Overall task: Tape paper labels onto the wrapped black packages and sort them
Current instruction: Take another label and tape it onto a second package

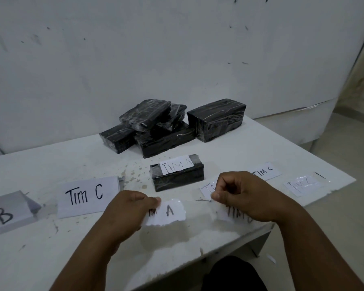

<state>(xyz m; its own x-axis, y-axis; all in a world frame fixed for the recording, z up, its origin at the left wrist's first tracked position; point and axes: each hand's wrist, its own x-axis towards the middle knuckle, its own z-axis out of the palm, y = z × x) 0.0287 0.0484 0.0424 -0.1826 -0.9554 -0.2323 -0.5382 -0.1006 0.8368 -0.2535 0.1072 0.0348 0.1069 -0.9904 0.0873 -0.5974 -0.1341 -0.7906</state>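
White tabletop (250,143) against a scuffed white wall: unlabelled black packages (156,124) are piled at twelve o'clock, and one package bearing a "TIM A" label (178,174) sits just ahead of the hands. The left hand (128,208) pinches a torn "A" slip (168,211). The right hand (237,194), fingers curled, seems to pinch something at its thumb; I cannot tell what. Labelling looks underway. Next, this slip needs a bare package from the pile.
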